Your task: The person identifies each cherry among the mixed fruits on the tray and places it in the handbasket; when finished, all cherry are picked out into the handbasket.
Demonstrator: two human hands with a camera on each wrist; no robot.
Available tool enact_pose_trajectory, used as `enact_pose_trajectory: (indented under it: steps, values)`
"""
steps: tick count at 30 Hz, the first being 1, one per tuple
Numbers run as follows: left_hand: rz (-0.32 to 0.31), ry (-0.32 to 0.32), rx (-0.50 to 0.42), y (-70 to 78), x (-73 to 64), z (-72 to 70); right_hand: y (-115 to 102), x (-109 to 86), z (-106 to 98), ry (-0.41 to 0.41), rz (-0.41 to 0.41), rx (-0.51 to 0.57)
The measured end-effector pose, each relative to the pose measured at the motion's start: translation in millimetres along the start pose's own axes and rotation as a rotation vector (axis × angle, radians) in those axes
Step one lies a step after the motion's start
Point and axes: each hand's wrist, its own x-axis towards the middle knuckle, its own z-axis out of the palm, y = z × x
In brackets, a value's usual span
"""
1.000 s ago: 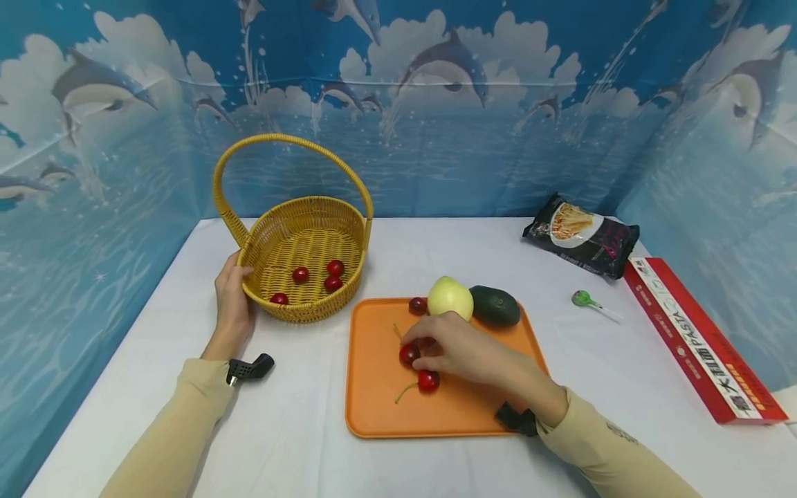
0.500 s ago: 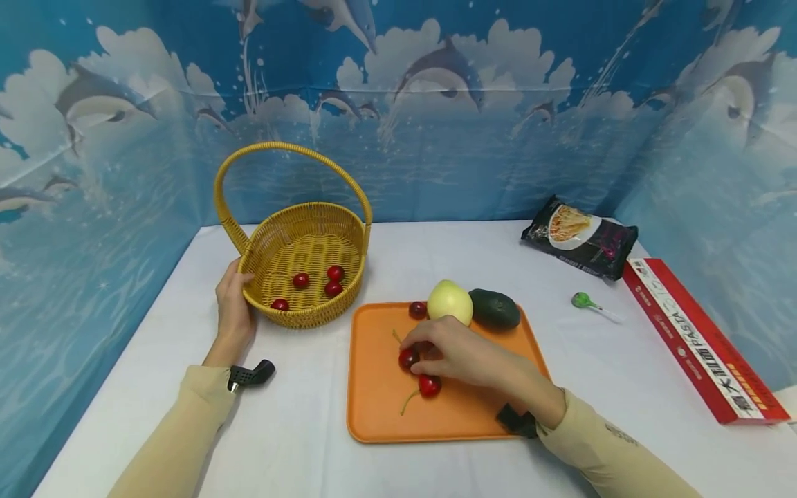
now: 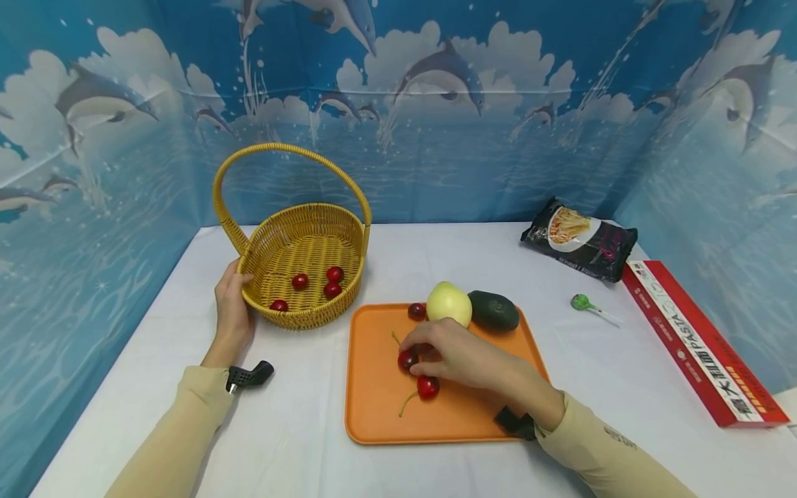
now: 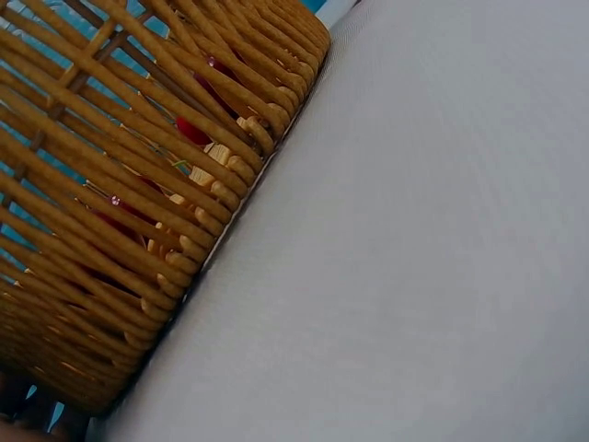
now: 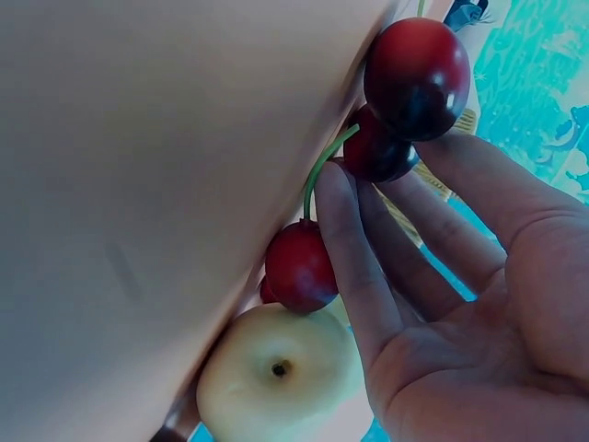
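My left hand (image 3: pixel 233 308) grips the left rim of a yellow wicker basket (image 3: pixel 314 319), thumb over the edge. Inside the basket lie several red cherries (image 3: pixel 300 281). Over an orange tray (image 3: pixel 373 415), my right hand (image 3: pixel 457 353) pinches a dark red cherry (image 3: pixel 407 360) between thumb and fingers; the right wrist view shows this cherry (image 5: pixel 375 147) low between the fingertips. Another cherry (image 3: pixel 427 387) with a stem lies just below the thumb. A stemmed cherry (image 5: pixel 302 267) sits beside the index finger, hidden in the head view. One more cherry (image 3: pixel 417 311) lies near the tray's back edge.
A pale yellow-green round fruit (image 3: pixel 449 304) and a dark green oval fruit (image 3: pixel 494 310), perhaps an avocado, sit at the tray's back. To the right are a black food packet (image 3: pixel 579 238), a green lollipop (image 3: pixel 582 302) and a red pasta box (image 3: pixel 703 342). Dolphin-printed curtains (image 3: pixel 429 166) enclose the table.
The head view has tilted slightly. Below my right thumb, the cherry has turned a little, its stem swinging from left toward down. Both hands stay nearly still.
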Motion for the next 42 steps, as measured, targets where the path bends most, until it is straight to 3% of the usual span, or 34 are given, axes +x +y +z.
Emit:
enact_pose_trajectory:
  steps: [17, 34, 42]
  values:
    - [-0.003, -0.005, 0.010, 1.9, 1.7, 5.3, 1.6, -3.8, 0.3, -0.010, 0.023, 0.042]
    - [0.001, 0.004, 0.018, 4.2, 5.5, 2.9, 1.1, -0.7, -0.9, 0.000, -0.016, 0.014]
    - [-0.017, 0.018, -0.025, 1.5, 2.8, 2.3, -0.6, 1.8, -1.4, -0.007, -0.041, -0.008]
